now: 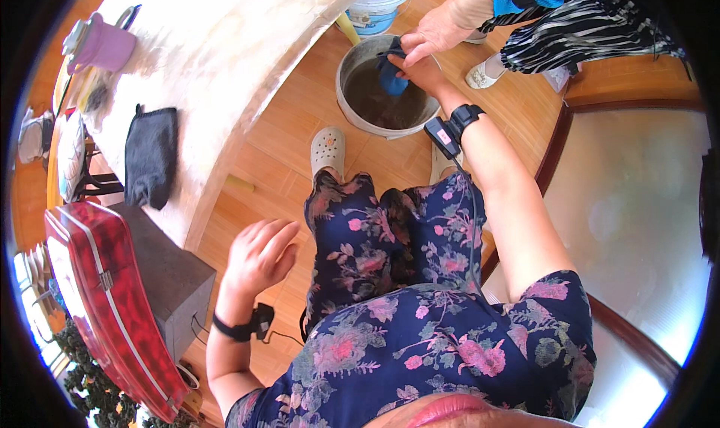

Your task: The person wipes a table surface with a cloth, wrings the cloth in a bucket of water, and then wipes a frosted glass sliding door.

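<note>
My right hand (421, 74) reaches over a bucket of murky water (350, 108) on the floor, its fingers on a wet blue cloth (394, 83). The cloth hangs down inside the rim, its lower end close to the water. Another person's hand (441, 29) comes in from the top right, overlapping my fingers at the cloth's upper end. Whether that hand also grips the cloth is hard to tell. My left hand (261, 254) hangs in the air left of my knees, loosely curled, thumb apart from the fingers, holding nothing.
Left of me stands a pale-topped table (225, 62) bearing a dark cloth (151, 157) and a lilac jug (107, 44). Below it are a red case (107, 281) and a grey box (169, 270). Another bucket (374, 14) stands beyond mine. A frosted-glass panel (630, 214) is at right.
</note>
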Demonstrator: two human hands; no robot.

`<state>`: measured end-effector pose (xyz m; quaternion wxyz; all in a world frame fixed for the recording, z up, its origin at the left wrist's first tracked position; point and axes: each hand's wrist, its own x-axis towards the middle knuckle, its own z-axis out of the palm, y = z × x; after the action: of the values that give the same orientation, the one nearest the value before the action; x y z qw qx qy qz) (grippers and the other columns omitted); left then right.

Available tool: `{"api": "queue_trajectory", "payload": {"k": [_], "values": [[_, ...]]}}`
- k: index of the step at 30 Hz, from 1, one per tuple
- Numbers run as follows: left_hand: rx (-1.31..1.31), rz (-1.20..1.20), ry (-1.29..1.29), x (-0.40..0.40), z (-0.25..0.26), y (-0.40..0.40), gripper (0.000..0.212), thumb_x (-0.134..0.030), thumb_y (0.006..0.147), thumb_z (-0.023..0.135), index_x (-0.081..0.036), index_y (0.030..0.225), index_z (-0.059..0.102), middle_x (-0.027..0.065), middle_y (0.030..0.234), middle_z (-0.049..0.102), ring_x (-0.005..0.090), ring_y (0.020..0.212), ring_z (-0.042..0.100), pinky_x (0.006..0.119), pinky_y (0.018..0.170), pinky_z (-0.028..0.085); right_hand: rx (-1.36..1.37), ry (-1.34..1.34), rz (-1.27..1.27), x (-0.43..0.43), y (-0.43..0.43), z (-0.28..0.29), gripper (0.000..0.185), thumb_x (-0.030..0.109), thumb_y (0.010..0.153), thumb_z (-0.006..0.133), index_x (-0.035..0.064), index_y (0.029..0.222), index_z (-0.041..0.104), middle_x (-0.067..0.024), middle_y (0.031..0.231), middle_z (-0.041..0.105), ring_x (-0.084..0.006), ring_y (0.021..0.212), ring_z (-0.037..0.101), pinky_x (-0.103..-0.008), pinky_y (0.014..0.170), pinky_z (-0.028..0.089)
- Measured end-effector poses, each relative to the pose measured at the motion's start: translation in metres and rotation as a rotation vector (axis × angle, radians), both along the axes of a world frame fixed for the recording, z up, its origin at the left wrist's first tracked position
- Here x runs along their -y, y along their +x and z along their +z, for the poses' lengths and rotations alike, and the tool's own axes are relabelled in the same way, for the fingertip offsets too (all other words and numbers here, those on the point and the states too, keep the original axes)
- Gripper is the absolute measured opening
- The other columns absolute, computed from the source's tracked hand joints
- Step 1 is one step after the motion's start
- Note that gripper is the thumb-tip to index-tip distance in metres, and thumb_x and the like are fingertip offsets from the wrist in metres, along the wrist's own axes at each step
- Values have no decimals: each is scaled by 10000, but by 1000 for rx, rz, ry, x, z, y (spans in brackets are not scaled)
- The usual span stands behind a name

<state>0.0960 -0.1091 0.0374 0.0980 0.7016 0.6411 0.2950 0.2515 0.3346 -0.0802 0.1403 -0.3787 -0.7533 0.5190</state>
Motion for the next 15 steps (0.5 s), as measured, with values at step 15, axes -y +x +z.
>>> {"api": "queue_trajectory", "payload": {"k": [15], "values": [[853, 92, -387, -194, -106, 2, 379, -263, 961, 602, -48, 1270, 553, 121, 1091, 669, 210, 1002, 641, 330, 835, 506, 637, 414, 365, 43, 62, -36, 350, 253, 914, 558, 10, 1160, 612, -246, 1056, 664, -396, 998, 640, -468, 829, 513]]}}
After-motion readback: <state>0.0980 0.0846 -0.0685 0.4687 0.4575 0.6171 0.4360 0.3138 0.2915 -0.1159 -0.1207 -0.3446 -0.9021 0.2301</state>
